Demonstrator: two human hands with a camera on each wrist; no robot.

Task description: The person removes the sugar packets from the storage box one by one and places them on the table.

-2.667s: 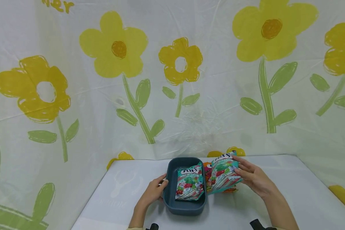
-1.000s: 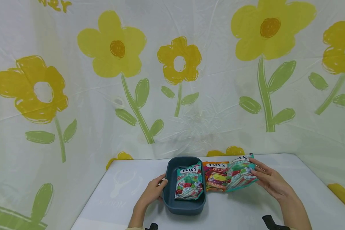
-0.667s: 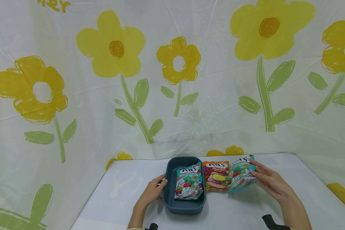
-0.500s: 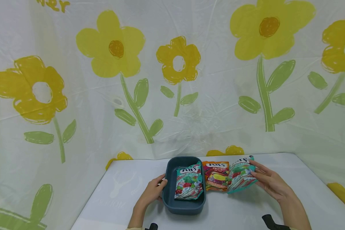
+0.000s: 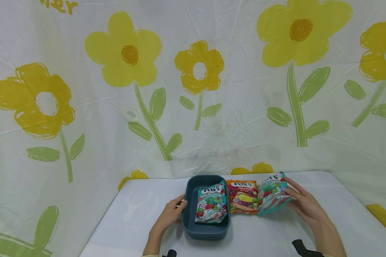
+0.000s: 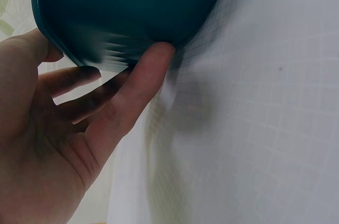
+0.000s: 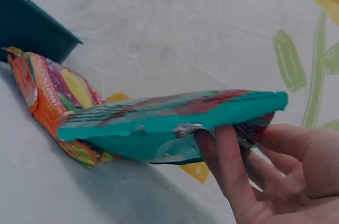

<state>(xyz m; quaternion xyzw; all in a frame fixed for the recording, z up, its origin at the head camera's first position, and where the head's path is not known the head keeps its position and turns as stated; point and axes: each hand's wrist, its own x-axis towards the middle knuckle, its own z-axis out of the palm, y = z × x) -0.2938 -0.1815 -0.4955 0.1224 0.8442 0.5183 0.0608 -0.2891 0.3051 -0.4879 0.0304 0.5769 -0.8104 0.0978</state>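
My left hand (image 5: pixel 171 215) grips the left side of a dark blue-green plastic box (image 5: pixel 206 234); fingers lie along its outer wall in the left wrist view. Inside the box lies a green Fox's Mint Blossom candy bag (image 5: pixel 211 207). My right hand (image 5: pixel 308 205) holds a second green candy bag (image 5: pixel 272 194) by its right side, tilted up. In the right wrist view, fingers (image 7: pixel 231 168) support it from below. Between the box and this bag lies an orange Fox's Fruits candy bag (image 5: pixel 243 196), its right edge partly covered by the held bag.
A white tabletop (image 5: pixel 125 217) carries everything. Behind it hangs a pale sheet (image 5: pixel 238 142) printed with yellow flowers. Black wrist mounts, such as the one on the right arm (image 5: pixel 303 248), show at the bottom edge.
My right hand has carried the green candy bag rightward from beside the box, uncovering most of the orange bag. In the last half second it shifts slightly right. My left hand stays on the box.
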